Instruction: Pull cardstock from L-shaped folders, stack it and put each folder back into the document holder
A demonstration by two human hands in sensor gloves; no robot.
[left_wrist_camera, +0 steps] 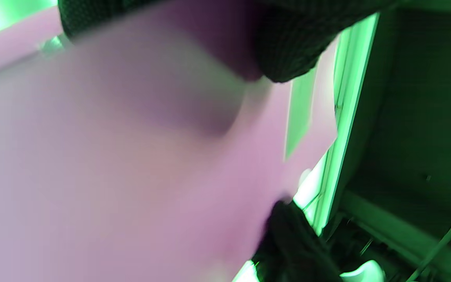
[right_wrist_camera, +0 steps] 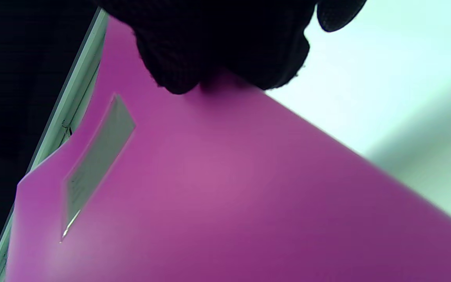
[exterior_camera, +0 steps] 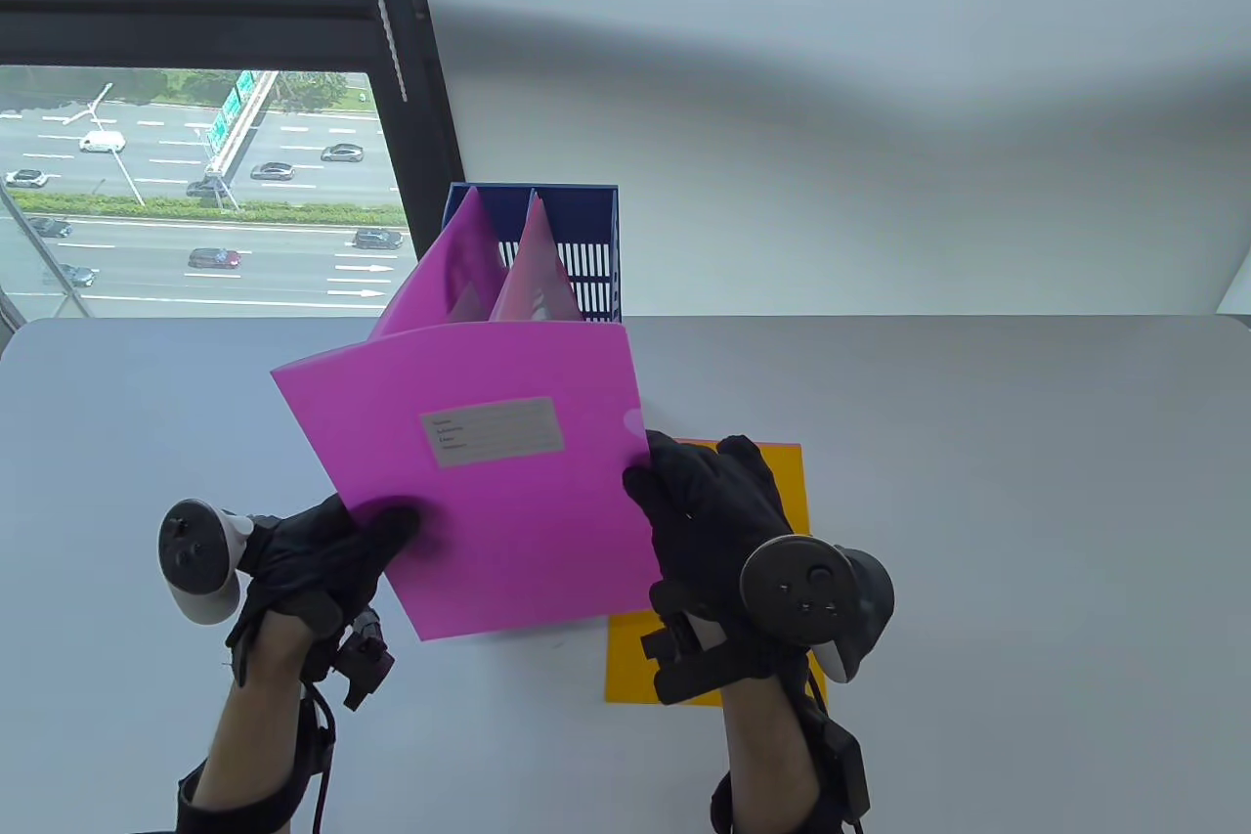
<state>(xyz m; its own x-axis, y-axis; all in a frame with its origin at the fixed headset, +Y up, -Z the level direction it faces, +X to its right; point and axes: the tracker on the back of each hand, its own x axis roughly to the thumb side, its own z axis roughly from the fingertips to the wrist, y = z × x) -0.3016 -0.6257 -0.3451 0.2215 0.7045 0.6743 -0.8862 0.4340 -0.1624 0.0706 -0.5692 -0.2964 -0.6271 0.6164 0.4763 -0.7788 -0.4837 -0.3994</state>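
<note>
Both hands hold a magenta L-shaped folder (exterior_camera: 489, 472) with a grey label (exterior_camera: 494, 431), tilted above the table. My left hand (exterior_camera: 327, 546) grips its lower left edge, fingers showing dark through the plastic. My right hand (exterior_camera: 699, 511) pinches its right edge. An orange cardstock sheet (exterior_camera: 777, 482) lies flat on the table under my right hand. Behind stands the blue document holder (exterior_camera: 586, 233) with two more magenta folders (exterior_camera: 459, 272) leaning in it. The right wrist view shows the folder (right_wrist_camera: 225, 188) under dark fingertips (right_wrist_camera: 178, 62). In the left wrist view the folder (left_wrist_camera: 112, 176) is a pink blur.
The grey table (exterior_camera: 977, 482) ends at a white wall (exterior_camera: 831, 91) behind. A window (exterior_camera: 186, 189) at the back left looks over a road.
</note>
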